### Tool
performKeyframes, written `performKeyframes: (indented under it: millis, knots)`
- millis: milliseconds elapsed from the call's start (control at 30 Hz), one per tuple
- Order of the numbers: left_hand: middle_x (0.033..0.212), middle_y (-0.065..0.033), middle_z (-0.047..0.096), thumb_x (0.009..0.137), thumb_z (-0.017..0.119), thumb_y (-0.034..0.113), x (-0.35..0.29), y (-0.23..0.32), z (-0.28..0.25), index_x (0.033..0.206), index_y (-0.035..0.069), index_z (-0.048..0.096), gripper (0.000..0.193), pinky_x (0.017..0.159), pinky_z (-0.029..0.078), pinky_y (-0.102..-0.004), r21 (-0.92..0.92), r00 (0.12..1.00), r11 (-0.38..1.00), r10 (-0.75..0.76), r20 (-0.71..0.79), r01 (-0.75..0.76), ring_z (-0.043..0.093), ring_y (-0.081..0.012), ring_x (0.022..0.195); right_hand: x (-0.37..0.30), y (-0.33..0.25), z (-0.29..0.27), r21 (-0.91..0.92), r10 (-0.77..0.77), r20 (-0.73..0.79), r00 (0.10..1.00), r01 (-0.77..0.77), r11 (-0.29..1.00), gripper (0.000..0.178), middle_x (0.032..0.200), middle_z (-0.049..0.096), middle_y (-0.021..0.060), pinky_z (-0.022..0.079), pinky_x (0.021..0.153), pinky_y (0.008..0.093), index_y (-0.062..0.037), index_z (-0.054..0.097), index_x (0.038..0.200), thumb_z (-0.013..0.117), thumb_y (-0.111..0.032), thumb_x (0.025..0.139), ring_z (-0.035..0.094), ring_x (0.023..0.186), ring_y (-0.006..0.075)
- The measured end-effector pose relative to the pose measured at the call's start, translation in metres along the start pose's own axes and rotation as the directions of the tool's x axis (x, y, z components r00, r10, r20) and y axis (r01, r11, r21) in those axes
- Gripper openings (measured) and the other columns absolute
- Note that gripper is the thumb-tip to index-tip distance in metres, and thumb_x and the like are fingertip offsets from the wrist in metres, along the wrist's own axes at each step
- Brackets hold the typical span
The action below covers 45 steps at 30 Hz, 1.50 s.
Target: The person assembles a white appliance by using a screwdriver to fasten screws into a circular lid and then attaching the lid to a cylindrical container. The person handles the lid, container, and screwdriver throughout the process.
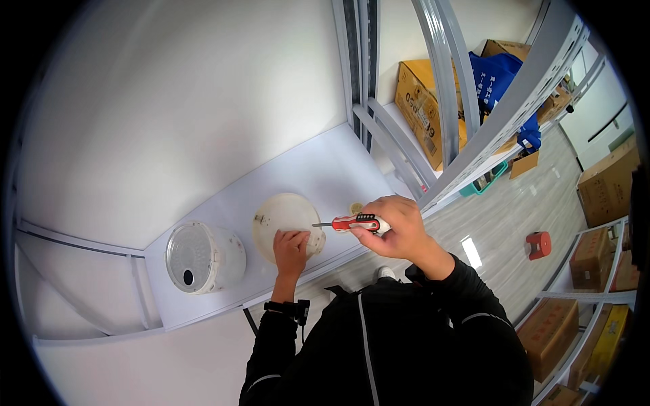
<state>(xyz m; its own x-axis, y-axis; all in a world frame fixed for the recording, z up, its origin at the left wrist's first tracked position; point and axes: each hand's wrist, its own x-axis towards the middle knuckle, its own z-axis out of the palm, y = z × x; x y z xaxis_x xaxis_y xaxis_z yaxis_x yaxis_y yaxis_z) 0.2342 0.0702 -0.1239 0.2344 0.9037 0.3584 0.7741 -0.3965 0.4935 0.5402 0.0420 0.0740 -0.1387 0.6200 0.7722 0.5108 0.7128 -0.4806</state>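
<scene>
My right hand (399, 227) is closed around the red and white handle of a screwdriver (355, 222). Its thin metal shaft points left, over the edge of a round, off-white lid-like disc (281, 210). The disc has dark smudges on its upper left part. My left hand (291, 252) lies palm down on the disc's near side, fingers slightly bent against the surface. Whether the shaft's tip touches the disc, I cannot tell. Left of the disc stands a white bucket (230, 260) with a translucent lid and a black round spot on it.
A small yellowish round item (357, 208) lies behind the screwdriver on the white shelf (325, 159). Grey metal uprights (447, 88) rise at the right. Beyond them are a yellow carton (420, 101) and a blue bag (494, 78). A red stool-like object (539, 245) stands on the floor.
</scene>
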Motion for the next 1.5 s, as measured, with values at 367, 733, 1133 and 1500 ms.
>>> performKeyframes:
  millis: [367,733,1133,1500]
  knots:
    - [0.098,-0.0068,0.079,0.094,0.071,0.013,0.003,0.005,-0.003,0.100,0.012,0.084,0.015,0.105,0.051,-0.0530,0.058,0.996,0.994,0.087,0.023,-0.088,0.071,-0.0325,0.097,0.001,0.000,-0.001,-0.016,-0.011,0.001,1.000,0.011,1.000,0.031,0.075,0.069,0.0052,0.051,0.054,0.0361,-0.0075,0.071,0.097,0.093,-0.023,0.081,0.065,0.059,0.0278]
    - [0.099,-0.0032,0.079,0.095,0.074,0.018,0.002,0.008,0.000,0.100,0.015,0.087,0.015,0.099,0.051,-0.0472,0.083,0.999,0.995,0.049,-0.009,-0.048,0.070,-0.0297,0.098,0.000,-0.002,-0.001,-0.001,-0.002,-0.001,1.000,0.002,1.000,0.031,0.074,0.068,0.0043,0.050,0.054,0.0356,-0.0076,0.071,0.097,0.093,-0.023,0.080,0.064,0.058,0.0270]
    - [0.103,-0.0028,0.080,0.090,0.080,0.023,0.001,0.006,0.005,0.101,0.017,0.086,0.014,0.109,0.047,-0.0482,0.026,0.998,0.998,-0.061,0.012,0.061,0.070,-0.0310,0.104,-0.010,-0.008,0.022,-0.026,0.100,0.231,0.968,-0.097,0.995,0.029,0.083,0.070,0.0081,0.055,0.062,0.0404,-0.0094,0.072,0.103,0.088,-0.028,0.088,0.070,0.070,0.0323]
    - [0.109,-0.0007,0.080,0.089,0.080,0.024,-0.005,-0.003,0.013,0.103,0.018,0.086,0.015,0.121,0.039,-0.0496,-0.038,0.995,0.994,-0.101,0.003,0.101,0.068,-0.0269,0.115,-0.031,-0.004,0.064,-0.049,0.194,0.413,0.890,-0.190,0.980,0.028,0.098,0.070,0.0129,0.058,0.068,0.0469,-0.0099,0.068,0.117,0.079,-0.026,0.097,0.071,0.079,0.0388]
